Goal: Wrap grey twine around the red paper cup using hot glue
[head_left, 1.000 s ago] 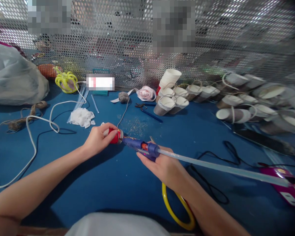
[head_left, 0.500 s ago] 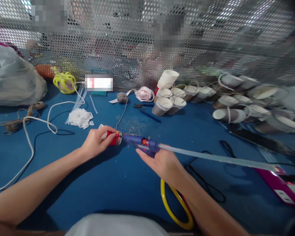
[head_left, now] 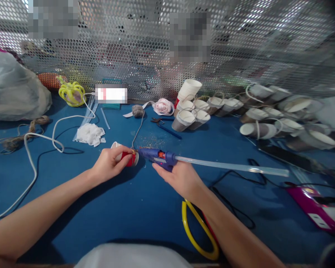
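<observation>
Holding red cup (head_left: 133,160), gripping blue glue gun (head_left: 159,158) alongside

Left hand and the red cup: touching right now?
Touching. The head view shows the left hand gripping the red cup, with its thumb lying across the cup's side.

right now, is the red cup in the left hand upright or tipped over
Tipped: the red cup lies sideways in the left hand, one end facing the glue gun.
</observation>
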The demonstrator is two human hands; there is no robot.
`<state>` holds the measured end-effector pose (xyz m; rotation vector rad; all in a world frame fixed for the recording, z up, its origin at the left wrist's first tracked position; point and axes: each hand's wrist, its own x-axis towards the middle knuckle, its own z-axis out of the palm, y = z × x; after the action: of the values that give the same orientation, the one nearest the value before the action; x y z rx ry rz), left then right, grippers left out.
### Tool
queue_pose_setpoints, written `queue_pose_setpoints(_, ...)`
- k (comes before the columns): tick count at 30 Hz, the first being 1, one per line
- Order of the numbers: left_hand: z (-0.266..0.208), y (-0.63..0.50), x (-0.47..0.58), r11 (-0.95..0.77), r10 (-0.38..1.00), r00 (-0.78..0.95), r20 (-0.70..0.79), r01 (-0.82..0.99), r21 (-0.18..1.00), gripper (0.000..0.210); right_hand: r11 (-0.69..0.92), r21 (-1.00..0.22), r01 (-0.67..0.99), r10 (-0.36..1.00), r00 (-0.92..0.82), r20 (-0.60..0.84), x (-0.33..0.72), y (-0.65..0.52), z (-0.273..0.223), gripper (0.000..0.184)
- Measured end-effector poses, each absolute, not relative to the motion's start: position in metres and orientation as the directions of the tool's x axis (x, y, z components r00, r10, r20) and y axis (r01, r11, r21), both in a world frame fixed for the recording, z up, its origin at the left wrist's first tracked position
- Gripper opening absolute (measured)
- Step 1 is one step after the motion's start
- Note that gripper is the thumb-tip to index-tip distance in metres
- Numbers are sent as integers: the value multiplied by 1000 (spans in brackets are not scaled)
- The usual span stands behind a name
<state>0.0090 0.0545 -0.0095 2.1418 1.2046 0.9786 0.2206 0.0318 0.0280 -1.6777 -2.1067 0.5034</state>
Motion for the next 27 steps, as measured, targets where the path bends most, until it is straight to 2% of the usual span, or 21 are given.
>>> queue_pose_setpoints(4, -11, 55, 8, -485, 872, 351, 341, 519, 704, 17, 236, -503, 831, 971, -218, 95, 221, 32, 28, 19)
queue_pose_setpoints(13, -6, 60, 10, -356, 931, 268, 250, 504, 786, 19, 407, -366, 837, 910, -335, 245, 224, 25, 25, 21)
queue_pose_setpoints(18, -4, 63, 12, -265, 961, 201, 188, 489, 831, 19, 454, -407, 793, 887, -359, 291, 224, 20, 23, 17)
queue_pose_setpoints(27, -2, 65, 13, -233, 970, 175, 167, 498, 835, 19, 437, -443, 783, 899, -374, 227, 223, 19, 23, 18)
